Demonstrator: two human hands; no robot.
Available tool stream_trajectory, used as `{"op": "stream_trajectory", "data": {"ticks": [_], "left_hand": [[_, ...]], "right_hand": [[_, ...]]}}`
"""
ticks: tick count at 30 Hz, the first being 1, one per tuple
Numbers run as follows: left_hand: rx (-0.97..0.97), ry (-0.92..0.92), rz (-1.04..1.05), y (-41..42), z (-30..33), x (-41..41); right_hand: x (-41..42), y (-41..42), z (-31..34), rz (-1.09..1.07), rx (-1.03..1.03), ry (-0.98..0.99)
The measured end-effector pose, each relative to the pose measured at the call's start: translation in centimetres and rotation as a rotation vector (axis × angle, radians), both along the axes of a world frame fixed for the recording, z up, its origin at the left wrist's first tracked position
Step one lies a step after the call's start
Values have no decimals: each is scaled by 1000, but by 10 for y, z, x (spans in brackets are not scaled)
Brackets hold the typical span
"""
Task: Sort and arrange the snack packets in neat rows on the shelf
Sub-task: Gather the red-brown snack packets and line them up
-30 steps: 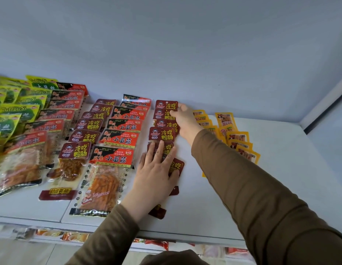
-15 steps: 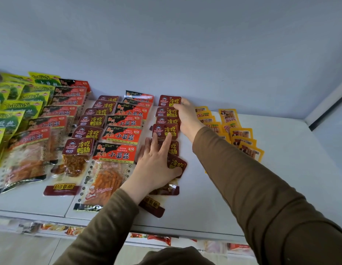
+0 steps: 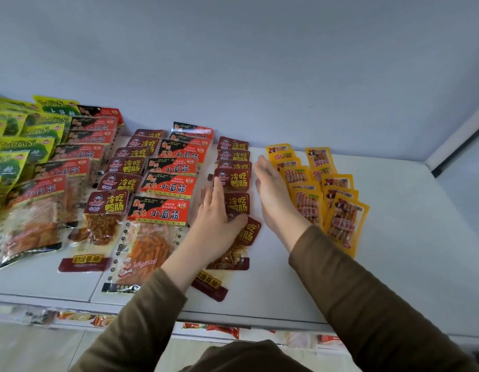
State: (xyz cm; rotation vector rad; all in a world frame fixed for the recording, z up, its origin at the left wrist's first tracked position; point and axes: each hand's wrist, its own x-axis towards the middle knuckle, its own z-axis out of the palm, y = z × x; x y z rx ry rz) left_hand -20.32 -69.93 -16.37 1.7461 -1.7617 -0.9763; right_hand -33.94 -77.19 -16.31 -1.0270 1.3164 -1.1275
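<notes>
White shelf (image 3: 394, 264), head view: bare room at 3 to 5 o'clock, front edge running along 6, back wall at 12. Maroon packets (image 3: 234, 181) in an overlapped column at centre, between red packets (image 3: 168, 186) at 9 and yellow packets (image 3: 337, 200) at 3. Left hand (image 3: 217, 218) flat, fingers straight, pressing the column's near packets from its 9 o'clock side. Right hand (image 3: 273, 194) wide, fingers straight, edge-on just at 3 o'clock of the column, against the yellow ones.
</notes>
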Motion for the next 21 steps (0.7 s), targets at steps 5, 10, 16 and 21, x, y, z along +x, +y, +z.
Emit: {"op": "stream_trajectory", "data": {"ticks": [5,10,16,21], "left_hand": [[60,107,75,-49,10,-1],[100,109,123,-63,9,-6],[98,199,88,-62,16,3],[-113,52,-92,-10,42,12]], "right_hand": [[10,-3,5,24,8,-78],[21,-8,11,19,36,-60],[14,5,25,17,69,-120],[-12,29,17,39,37,-112]]}}
